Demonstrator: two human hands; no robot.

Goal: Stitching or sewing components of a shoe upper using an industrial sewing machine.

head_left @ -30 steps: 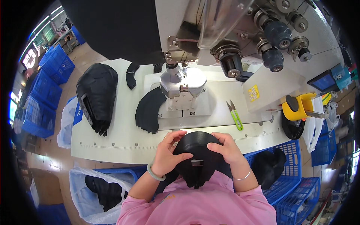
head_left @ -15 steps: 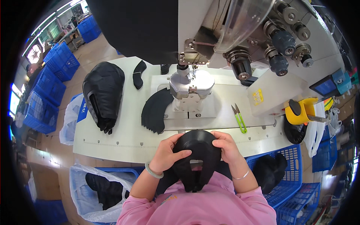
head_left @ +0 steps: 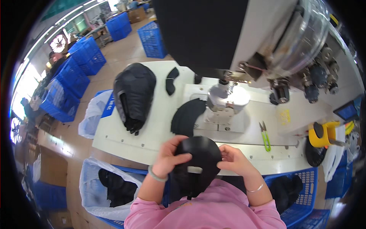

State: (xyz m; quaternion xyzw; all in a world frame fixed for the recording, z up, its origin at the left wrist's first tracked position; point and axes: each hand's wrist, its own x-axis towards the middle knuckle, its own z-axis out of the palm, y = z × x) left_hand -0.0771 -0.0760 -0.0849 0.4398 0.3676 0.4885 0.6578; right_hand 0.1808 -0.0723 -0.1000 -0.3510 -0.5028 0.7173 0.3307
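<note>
In front of my chest is a black shoe upper (head_left: pixel 202 150), its smooth rounded end toward the sewing machine and an opening in its middle. My left hand (head_left: pixel 167 157) grips its left edge, thumb on top and fingers beneath. At the right edge, my right hand (head_left: pixel 235 162) has its thumb and bent fingers closed on the material; the fingertips are partly hidden. Just beyond, a fan of black curved pieces (head_left: pixel 187 118) lies beside the sewing machine's post (head_left: pixel 227 103). Green-handled thread snips (head_left: pixel 265 138) rest right of the machine.
A stack of black uppers (head_left: pixel 135 97) and a small curved black piece (head_left: pixel 172 82) lie on the white table (head_left: pixel 110 133). The machine head (head_left: pixel 202 34) overhangs it. Below stand a bag-lined crate (head_left: pixel 89 187) at left and a blue crate (head_left: pixel 309 191) at right, both holding black pieces.
The whole view has swung, so the table and machine sit farther right. My right hand has slid nearer to me along the upper's right edge, and the upper has tilted.
</note>
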